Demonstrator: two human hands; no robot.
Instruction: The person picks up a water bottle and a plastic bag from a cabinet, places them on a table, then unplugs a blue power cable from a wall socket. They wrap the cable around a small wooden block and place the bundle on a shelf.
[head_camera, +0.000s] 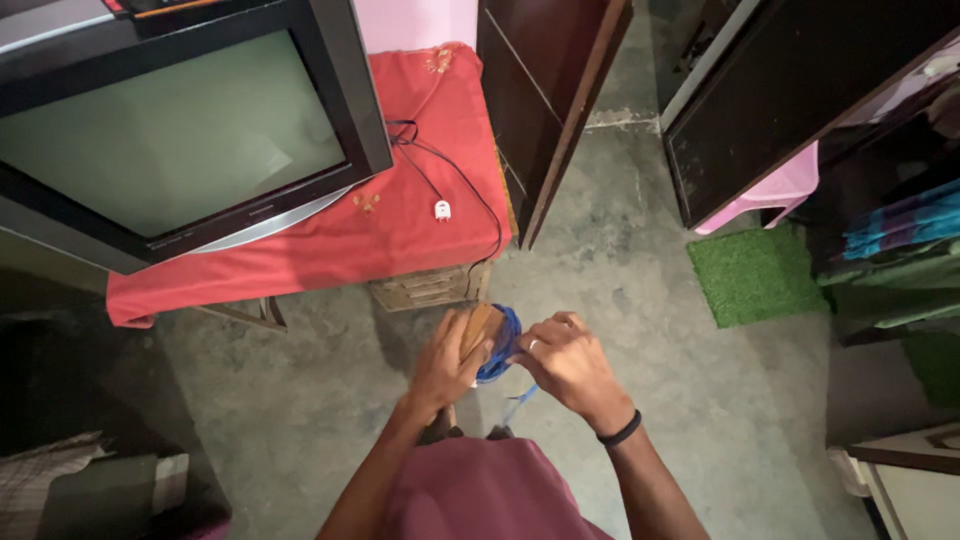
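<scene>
In front of my body I hold a small brown piece of wood or card (478, 328) with blue cord (503, 345) wound around it. My left hand (446, 362) grips the brown piece from the left side. Touching the blue winding from the right is my right hand (568, 362), which has a ring on one finger and a black band at the wrist. A loose end of the blue cord (517, 405) hangs down between my hands.
An old television (170, 130) sits on a table with a red cloth (440, 120); a black cable with a white plug (442, 209) lies on the cloth. A dark wooden cabinet (545, 90) stands ahead, a green mat (752, 272) lies at right on the concrete floor (620, 290).
</scene>
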